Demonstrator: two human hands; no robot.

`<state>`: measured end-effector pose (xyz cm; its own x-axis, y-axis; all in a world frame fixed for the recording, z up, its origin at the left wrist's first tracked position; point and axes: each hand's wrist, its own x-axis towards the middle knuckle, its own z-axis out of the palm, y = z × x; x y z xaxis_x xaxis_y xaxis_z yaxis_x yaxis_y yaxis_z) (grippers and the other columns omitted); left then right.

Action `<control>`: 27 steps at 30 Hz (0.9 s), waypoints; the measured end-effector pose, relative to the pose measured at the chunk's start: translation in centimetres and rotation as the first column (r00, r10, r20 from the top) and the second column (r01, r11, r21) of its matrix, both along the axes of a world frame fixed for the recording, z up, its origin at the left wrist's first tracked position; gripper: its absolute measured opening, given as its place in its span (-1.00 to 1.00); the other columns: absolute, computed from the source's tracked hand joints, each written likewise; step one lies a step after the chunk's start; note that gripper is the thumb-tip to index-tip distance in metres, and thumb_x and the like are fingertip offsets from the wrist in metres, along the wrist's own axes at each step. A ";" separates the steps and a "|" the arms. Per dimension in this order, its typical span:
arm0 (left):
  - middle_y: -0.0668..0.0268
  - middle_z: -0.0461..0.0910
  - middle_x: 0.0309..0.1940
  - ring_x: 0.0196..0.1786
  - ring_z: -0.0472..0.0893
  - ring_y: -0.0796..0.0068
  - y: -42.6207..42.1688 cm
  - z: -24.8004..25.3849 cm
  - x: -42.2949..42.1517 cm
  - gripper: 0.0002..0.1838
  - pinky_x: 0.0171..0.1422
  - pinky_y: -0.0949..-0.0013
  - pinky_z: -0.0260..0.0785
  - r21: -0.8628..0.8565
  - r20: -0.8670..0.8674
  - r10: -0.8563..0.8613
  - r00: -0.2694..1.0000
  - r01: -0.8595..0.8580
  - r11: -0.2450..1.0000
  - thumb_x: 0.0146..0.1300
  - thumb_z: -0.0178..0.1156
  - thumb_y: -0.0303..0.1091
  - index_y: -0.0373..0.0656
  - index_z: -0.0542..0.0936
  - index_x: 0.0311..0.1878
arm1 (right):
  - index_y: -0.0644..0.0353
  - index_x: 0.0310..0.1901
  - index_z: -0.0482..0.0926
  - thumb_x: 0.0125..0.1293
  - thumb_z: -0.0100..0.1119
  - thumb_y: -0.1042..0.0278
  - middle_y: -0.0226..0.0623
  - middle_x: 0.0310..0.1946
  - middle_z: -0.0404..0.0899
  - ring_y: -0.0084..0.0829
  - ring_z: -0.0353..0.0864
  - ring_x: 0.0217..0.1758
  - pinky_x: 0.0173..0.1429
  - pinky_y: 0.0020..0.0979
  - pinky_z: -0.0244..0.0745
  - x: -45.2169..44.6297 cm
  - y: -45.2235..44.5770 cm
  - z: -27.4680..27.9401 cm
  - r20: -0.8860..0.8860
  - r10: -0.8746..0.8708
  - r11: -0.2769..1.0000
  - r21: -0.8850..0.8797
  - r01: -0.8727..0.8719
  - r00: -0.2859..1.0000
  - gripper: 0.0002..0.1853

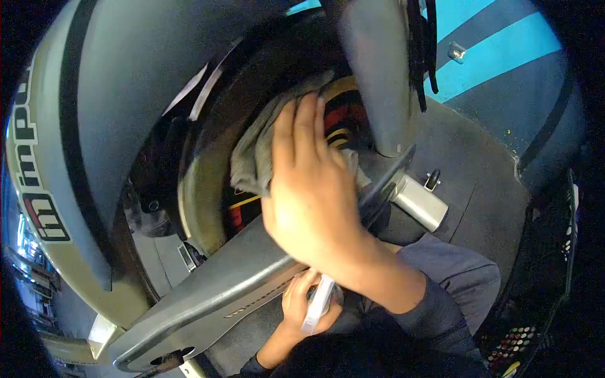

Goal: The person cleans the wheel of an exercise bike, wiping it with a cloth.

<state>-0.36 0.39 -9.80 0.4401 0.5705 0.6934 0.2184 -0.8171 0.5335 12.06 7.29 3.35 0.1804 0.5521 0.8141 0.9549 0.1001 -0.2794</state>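
My right hand [312, 176] reaches over a grey arm of the exercise machine, its fingers extended and close together over a grey cloth [252, 157]. The cloth is bunched under the palm and fingers, against the dark round part of the machine; my thumb and the cloth's underside are hidden. Lower down, my left hand [295, 305] is wrapped round what looks like a spray bottle [320, 302], with a long white top and a clear body partly covered by the fingers. The left hand is below the grey machine arm [208, 290].
A pale frame with "impu" lettering [26, 132] curves down the left side. A grey upright cover [381, 75] hangs above my right hand. At the right are a silver cylindrical foot [421, 201], a blue striped panel [498, 50] and a black perforated basket [523, 334].
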 end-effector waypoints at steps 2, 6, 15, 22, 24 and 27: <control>0.07 0.53 -0.39 -0.43 0.55 0.14 0.0 0.9 0.5 -0.26 -0.25 0.23 0.45 0.087 0.022 0.041 0.999 -0.043 0.995 -0.31 0.24 -0.57 -0.46 0.29 0.11 | 0.59 0.15 0.23 0.07 -0.04 0.34 0.38 0.17 0.20 0.11 0.24 0.28 -0.03 -0.29 0.45 1.2 0.6 0.0 0.007 -0.047 0.999 -0.019 0.047 0.999 -0.39; 0.08 0.52 -0.40 -0.41 0.57 0.14 0.0 0.4 0.4 -0.25 -0.25 0.24 0.45 0.038 0.020 0.019 1.000 -0.020 0.999 -0.30 0.24 -0.57 -0.45 0.29 0.12 | 0.62 0.17 0.09 -0.05 0.21 0.44 0.40 0.12 0.20 0.13 0.49 -0.02 0.03 -0.20 0.49 4.2 1.6 0.3 -0.107 -0.066 0.995 -0.085 0.057 0.992 -0.23; 0.08 0.54 -0.35 -0.35 0.59 0.10 -0.1 -0.2 -0.2 -0.24 -0.18 0.21 0.45 -0.020 -0.008 0.001 1.000 -0.001 1.000 -0.24 0.33 -0.47 -0.41 0.28 0.14 | 0.59 0.08 0.29 -0.03 0.07 0.42 0.34 -0.01 0.39 0.03 0.58 -0.13 -0.09 -0.26 0.49 0.0 -2.4 0.4 0.074 0.055 0.986 -0.164 -0.043 0.996 -0.40; 0.03 0.55 -0.24 -0.26 0.59 0.03 0.1 -2.4 -0.9 -0.33 -0.16 0.18 0.43 -0.124 -0.033 -0.078 0.996 0.074 0.990 -0.17 0.38 -0.36 -0.28 0.32 0.06 | 0.56 0.02 0.37 0.04 -0.07 0.40 0.34 -0.01 0.40 0.03 0.48 0.07 -0.07 -0.27 0.45 -1.8 -2.6 -0.1 0.124 0.099 0.992 -0.093 -0.088 0.987 -0.50; 0.04 0.55 -0.26 -0.28 0.59 0.03 -0.1 -2.1 -0.7 -0.31 -0.17 0.19 0.43 -0.136 -0.004 -0.057 0.998 0.056 0.989 -0.18 0.37 -0.41 -0.29 0.30 0.08 | 0.54 0.04 0.36 -0.02 0.00 0.39 0.31 0.01 0.39 0.01 0.48 0.08 -0.07 -0.29 0.45 -1.3 -2.4 0.0 0.128 0.069 0.995 -0.082 -0.059 0.989 -0.46; 0.07 0.53 -0.32 -0.33 0.57 0.11 -0.2 0.9 0.2 -0.25 -0.19 0.23 0.42 -0.009 0.015 0.013 1.000 -0.013 1.000 -0.24 0.26 -0.55 -0.31 0.25 0.15 | 0.51 0.08 0.34 -0.09 0.06 0.40 0.28 0.05 0.37 -0.02 0.50 0.06 -0.05 -0.28 0.46 -0.1 -2.4 0.0 0.121 0.101 0.994 -0.061 -0.094 0.988 -0.39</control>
